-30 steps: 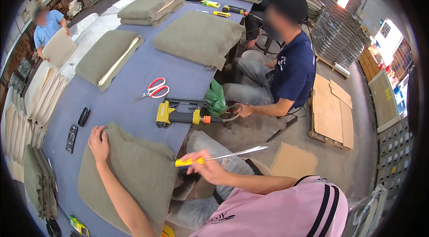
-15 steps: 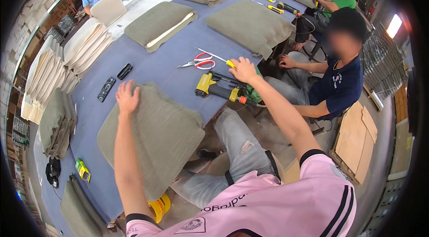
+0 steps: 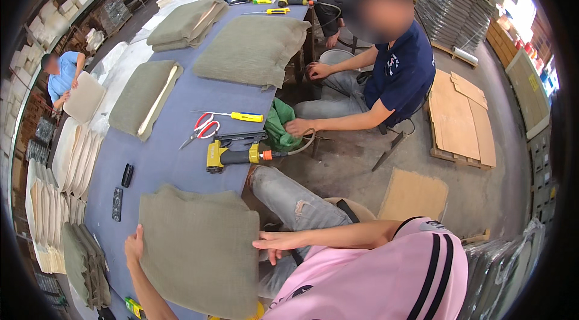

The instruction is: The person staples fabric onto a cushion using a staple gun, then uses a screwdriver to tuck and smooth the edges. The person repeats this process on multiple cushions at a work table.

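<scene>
An olive-grey fabric-covered cushion (image 3: 196, 247) lies flat in front of me at the table's near edge. My left hand (image 3: 134, 246) grips its left edge, the thumb up along the side and the other fingers partly hidden. At the opposite edge, my right hand (image 3: 276, 243) rests with its fingers stretched out against the fabric. Beyond the cushion lies a yellow-and-black nail gun (image 3: 232, 156) with a hose attached. Red-handled scissors (image 3: 202, 129) and a screwdriver (image 3: 241, 116) with a yellow handle are just past it.
More covered cushions (image 3: 250, 48) line the blue table (image 3: 175, 166). Two small black objects (image 3: 116, 204) lie left of my cushion. Pale panels (image 3: 75, 160) stand stacked at the left. A co-worker in a navy shirt (image 3: 398, 69) sits at right, one hand by a green cloth (image 3: 279, 124).
My right hand has left the screwdriver and come back to the cushion's right edge. My left hand has shifted from the far corner to the left edge. The view has swung right.
</scene>
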A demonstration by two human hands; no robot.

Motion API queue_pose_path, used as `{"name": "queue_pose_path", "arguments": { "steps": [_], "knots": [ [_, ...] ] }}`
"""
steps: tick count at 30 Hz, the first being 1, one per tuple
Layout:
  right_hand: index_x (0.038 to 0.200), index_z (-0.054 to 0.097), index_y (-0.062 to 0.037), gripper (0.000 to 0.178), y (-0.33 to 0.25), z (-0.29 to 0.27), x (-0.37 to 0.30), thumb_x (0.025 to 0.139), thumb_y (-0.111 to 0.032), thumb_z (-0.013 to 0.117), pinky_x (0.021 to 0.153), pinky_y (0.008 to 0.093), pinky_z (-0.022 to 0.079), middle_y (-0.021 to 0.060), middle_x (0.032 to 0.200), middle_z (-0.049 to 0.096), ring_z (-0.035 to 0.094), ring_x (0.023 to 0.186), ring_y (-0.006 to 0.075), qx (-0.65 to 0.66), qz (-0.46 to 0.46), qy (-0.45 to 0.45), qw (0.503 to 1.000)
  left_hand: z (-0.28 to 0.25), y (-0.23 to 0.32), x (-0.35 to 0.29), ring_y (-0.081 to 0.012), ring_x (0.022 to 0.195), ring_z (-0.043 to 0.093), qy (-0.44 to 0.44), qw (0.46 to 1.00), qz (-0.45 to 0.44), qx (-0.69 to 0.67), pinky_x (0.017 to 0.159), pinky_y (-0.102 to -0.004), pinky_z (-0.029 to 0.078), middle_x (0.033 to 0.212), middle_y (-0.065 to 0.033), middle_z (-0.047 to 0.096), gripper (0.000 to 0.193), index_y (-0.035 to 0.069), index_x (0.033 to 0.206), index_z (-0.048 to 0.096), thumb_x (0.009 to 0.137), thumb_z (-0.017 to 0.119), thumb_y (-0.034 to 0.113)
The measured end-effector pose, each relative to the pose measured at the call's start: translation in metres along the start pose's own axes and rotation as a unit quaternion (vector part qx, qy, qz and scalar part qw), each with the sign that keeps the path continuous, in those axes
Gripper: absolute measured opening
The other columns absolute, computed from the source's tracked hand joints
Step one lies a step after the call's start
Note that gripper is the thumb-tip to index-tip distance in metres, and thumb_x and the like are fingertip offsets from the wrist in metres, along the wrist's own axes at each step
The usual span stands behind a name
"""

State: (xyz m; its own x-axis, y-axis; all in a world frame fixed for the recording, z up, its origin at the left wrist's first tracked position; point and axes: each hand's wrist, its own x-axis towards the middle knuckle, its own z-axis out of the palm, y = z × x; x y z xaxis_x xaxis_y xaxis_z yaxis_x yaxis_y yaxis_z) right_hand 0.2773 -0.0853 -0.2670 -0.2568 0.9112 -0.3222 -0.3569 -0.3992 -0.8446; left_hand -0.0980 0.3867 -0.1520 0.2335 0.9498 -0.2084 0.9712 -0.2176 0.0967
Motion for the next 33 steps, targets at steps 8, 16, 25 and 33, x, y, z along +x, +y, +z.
{"name": "queue_pose_path", "arguments": {
  "steps": [8, 16, 25, 33],
  "knots": [
    [0.174, 0.041, -0.0023, 0.09, -0.07, 0.002, -0.006, 0.113, -0.065, 0.063, 0.108, 0.0558, 0.057, 0.0229, 0.15, 0.074, 0.074, 0.127, 0.0514, -0.227, -0.225, 0.22, 0.922, 0.079, -0.081, -0.178, -0.0353, 0.128, 0.069, 0.314, 0.882, -0.027, -0.349, 0.119, -0.047, 0.049, 0.136, -0.0242, 0.077, 0.07, -0.007, 0.131, 0.073, 0.125, 0.043, 0.055],
    [0.153, 0.058, -0.0055, 0.078, -0.361, 0.031, 0.023, 0.095, -0.044, 0.093, 0.077, 0.0491, 0.06, 0.0197, 0.111, 0.079, 0.078, 0.093, 0.0416, -0.375, -0.629, 0.043, 0.679, 0.011, -0.139, -0.216, -0.0342, 0.145, 0.059, 0.27, 0.92, -0.156, -0.238, 0.128, -0.0505, 0.041, 0.158, -0.0217, 0.063, 0.067, -0.001, 0.155, 0.06, 0.125, 0.037, 0.055],
    [0.132, 0.079, -0.0138, 0.039, -0.186, -0.12, 0.089, 0.093, -0.009, 0.079, 0.109, 0.0536, 0.051, 0.0083, 0.152, 0.071, 0.066, 0.133, 0.0338, -0.619, -0.457, 0.299, 0.565, 0.106, -0.011, -0.265, -0.0358, 0.176, 0.026, 0.204, 0.885, 0.09, -0.408, 0.142, -0.0577, 0.019, 0.189, -0.0159, 0.034, 0.073, 0.011, 0.182, 0.037, 0.125, 0.032, 0.056],
    [0.178, 0.039, -0.0092, 0.091, 0.053, -0.102, -0.137, 0.105, -0.043, 0.08, 0.133, 0.0556, 0.038, 0.0309, 0.183, 0.033, 0.042, 0.164, 0.0512, -0.471, -0.136, 0.332, 0.806, 0.131, 0.022, -0.274, -0.0405, 0.18, 0.006, 0.254, 0.953, -0.011, -0.166, 0.141, -0.0659, 0.004, 0.193, -0.0154, 0.023, 0.064, 0.02, 0.179, 0.046, 0.123, 0.046, 0.051]
  ]
}}
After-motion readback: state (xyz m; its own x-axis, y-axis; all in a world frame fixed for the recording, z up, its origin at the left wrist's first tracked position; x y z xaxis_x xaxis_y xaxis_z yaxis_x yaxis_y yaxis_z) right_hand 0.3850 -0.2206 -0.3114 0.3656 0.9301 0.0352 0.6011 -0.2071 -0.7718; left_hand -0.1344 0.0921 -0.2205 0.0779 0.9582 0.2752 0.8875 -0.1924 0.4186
